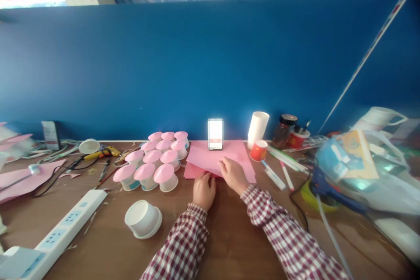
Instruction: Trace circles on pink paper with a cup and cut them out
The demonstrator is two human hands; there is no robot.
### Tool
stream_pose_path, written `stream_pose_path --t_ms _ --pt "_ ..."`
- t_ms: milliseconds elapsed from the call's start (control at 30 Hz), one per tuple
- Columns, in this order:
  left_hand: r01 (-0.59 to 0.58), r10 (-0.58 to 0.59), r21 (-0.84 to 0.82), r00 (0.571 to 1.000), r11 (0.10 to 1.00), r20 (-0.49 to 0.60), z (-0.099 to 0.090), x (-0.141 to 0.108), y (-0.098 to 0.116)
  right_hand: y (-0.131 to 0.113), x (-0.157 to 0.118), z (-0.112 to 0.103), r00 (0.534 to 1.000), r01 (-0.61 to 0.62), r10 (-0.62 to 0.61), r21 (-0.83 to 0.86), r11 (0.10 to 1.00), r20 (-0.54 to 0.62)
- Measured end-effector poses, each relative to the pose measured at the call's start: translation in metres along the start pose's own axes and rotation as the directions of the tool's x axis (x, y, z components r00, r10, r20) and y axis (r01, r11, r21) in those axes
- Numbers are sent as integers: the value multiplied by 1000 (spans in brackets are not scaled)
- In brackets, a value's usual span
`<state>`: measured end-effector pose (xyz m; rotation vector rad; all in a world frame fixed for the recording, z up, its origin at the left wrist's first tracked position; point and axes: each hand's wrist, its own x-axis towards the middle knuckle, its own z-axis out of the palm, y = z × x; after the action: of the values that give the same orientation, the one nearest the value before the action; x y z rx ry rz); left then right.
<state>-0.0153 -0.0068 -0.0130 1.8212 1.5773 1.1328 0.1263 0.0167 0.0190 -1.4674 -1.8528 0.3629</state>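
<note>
Blue partition (210, 61) across the middle of the frame; it probably props what stands along its foot. Brown surface (229, 245) below. Pink sheets (200, 151) at centre, upper one raised at its near edge, exposing a darker layer. Pink-topped cups (152, 156) in rows, centre-left, presumably ranked to leave the sheets free. Right hand (233, 175): fingers curled on the upper sheet; pinch cannot be confirmed. Left hand (204, 189): fingertips at the near edge, grip hidden. Phone (215, 135) upright behind, likely for viewing.
</note>
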Motion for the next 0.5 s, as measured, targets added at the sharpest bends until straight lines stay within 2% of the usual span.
stream_pose_path --t_ms 67,100,200,267,300,367,500 --pt "177 -181 -245 983 953 7 -2 1 3 12 20 -2 994 -73 83 143 987 -68" --pt "257 -254 -387 965 886 59 -3 1 6 20 32 -3 987 -108 131 217 970 -94" --pt "425 -385 -719 893 550 233 -5 2 15 43 70 2 956 -197 268 412 890 -123" --pt "474 -476 -798 835 371 275 -5 3 19 55 92 7 936 -235 334 510 827 -111" --pt "492 -514 -811 808 318 288 -5 5 20 60 101 10 927 -246 359 548 799 -107" --pt "529 -548 -807 770 262 326 -5 8 21 66 115 17 914 -257 393 609 750 -98" --pt "598 -593 -772 708 217 382 -3 14 20 72 129 28 909 -262 411 675 689 -67"
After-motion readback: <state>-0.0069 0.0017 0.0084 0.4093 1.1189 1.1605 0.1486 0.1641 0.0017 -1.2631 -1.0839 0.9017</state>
